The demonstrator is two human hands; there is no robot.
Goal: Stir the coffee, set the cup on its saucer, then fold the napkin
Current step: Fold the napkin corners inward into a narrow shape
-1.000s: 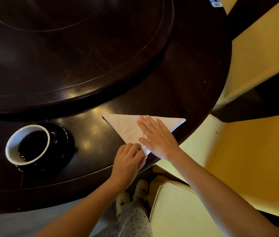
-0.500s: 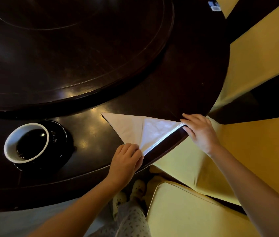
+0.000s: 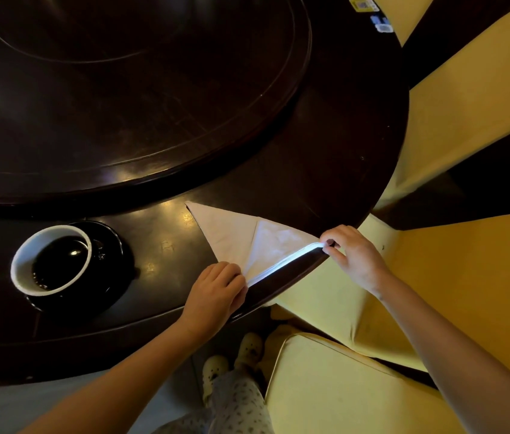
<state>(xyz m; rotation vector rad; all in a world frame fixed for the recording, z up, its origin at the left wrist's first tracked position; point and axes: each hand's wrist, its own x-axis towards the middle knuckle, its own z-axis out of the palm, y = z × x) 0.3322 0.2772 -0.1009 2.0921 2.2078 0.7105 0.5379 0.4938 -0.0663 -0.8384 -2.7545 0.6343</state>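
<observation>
A white napkin (image 3: 241,239), folded into a triangle, lies on the dark round table (image 3: 325,170) near its right edge. My left hand (image 3: 216,292) presses down the napkin's near corner with closed fingers. My right hand (image 3: 353,255) pinches the napkin's right corner at the table edge, and that edge is lifted slightly. To the left, a white cup (image 3: 50,260) of black coffee stands on its black saucer (image 3: 112,267).
A raised dark turntable (image 3: 122,104) fills the table's middle. Yellow-covered chairs (image 3: 357,386) stand close at the right and near me. Small cards (image 3: 378,23) lie at the table's far right edge. My legs and slippers (image 3: 231,361) show below the table edge.
My right hand left the flat napkin, slid to its right corner and pinched it, lifting that edge. The left hand stayed on the near corner. The cup did not move.
</observation>
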